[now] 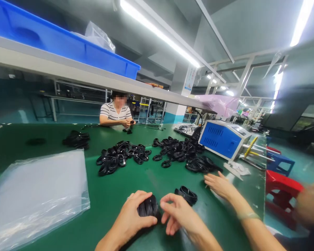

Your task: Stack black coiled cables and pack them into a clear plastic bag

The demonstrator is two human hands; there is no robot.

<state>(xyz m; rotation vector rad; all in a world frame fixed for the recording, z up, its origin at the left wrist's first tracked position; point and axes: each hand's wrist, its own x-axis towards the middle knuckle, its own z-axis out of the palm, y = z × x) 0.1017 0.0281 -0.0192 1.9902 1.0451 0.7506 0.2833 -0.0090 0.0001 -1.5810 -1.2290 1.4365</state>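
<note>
My left hand [132, 216] is wrapped round a black coiled cable bundle [148, 206] low on the green table [151, 177]. My right hand [178, 214] sits just right of the bundle, fingers curled and touching its side. A second black coil [186, 194] lies just beyond my right hand. A co-worker's hand [218, 184] reaches in from the right and rests flat on the table near that coil.
Two heaps of black cable coils [121, 157] [183, 153] lie mid-table, a smaller heap [77, 139] at far left. Clear plastic bags [36, 195] lie at left. A blue machine [222, 139] stands at right. A person in a striped shirt [116, 113] works across the table. Red stool [281, 190] stands at right.
</note>
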